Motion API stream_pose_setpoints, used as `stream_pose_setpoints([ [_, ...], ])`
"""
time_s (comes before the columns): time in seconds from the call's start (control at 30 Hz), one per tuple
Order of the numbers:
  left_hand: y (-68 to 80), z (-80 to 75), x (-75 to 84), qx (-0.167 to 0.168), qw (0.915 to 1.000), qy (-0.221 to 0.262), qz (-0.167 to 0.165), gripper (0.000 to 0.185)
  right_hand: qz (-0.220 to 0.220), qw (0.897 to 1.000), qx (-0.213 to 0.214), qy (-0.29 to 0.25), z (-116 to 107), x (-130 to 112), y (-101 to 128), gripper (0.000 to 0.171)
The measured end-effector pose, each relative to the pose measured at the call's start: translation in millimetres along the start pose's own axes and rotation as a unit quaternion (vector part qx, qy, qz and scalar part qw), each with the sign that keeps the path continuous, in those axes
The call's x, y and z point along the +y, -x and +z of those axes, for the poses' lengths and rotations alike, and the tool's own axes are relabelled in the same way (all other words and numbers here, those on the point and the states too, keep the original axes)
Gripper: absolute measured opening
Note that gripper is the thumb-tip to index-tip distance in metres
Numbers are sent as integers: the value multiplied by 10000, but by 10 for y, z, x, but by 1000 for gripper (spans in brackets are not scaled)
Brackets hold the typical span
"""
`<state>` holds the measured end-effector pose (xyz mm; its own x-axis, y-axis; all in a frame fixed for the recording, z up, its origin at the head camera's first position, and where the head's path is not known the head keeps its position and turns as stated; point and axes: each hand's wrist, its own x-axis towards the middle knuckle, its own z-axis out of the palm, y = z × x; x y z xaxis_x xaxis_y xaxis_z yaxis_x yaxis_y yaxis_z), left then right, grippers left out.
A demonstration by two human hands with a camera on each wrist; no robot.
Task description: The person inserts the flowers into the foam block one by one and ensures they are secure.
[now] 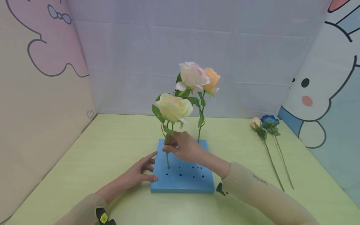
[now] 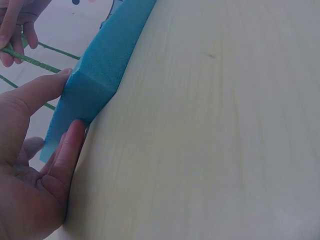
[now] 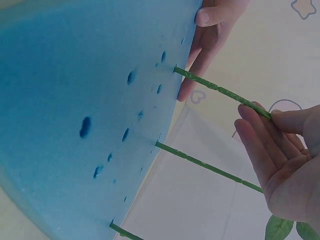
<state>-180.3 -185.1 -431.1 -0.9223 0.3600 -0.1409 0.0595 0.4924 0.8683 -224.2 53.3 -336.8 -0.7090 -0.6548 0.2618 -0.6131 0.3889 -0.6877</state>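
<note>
We see the right hand [image 1: 184, 146] pinching the cream rose [image 1: 173, 107] stem, planted in the blue foam block [image 1: 182, 179]. Left hand [image 1: 140, 172], fingers straight, braces the block's edge. Hand hides mid-stem.

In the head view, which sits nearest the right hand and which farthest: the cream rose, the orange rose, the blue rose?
From the right hand:
1. Cream rose, just above the hand, which pinches its stem.
2. Orange rose, higher, behind the hand.
3. Blue rose, lying far right on the table.
</note>
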Motion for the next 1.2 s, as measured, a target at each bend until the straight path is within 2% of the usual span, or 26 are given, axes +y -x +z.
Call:
stream_pose_setpoints([
  [0.23, -14, -5, -8, -26, 10000, -31, -2, 94, 125, 9999, -29, -5, -16, -11, 7, 5],
  [0.4, -10, -4, -14, -10, 10000, -1, -93, 94, 210, 9994, -181, -195, -19, -32, 12, 7],
  [0.57, 15, -3, -12, -4, 9999, 42, -119, 94, 96, 9993, -250, -274, -5, -30, 5, 12],
  [0.73, 34, -2, -6, 23, 10000, 25, -45, 94, 55, 9992, -197, -356, 1, -4, 24, 13],
  [0.93, 22, 0, 3, 59, 10000, -14, -57, 94, -76, 9994, 13, -328, -50, 24, 87, 25],
  [1.07, 12, 2, 18, 50, 10000, -17, -41, 94, 81, 9996, 156, -232, -113, 32, 130, 26],
  [1.2, 1, 7, 29, 71, 9999, -35, -75, 94, 333, 9990, 209, -196, -208, 18, 185, 34],
])
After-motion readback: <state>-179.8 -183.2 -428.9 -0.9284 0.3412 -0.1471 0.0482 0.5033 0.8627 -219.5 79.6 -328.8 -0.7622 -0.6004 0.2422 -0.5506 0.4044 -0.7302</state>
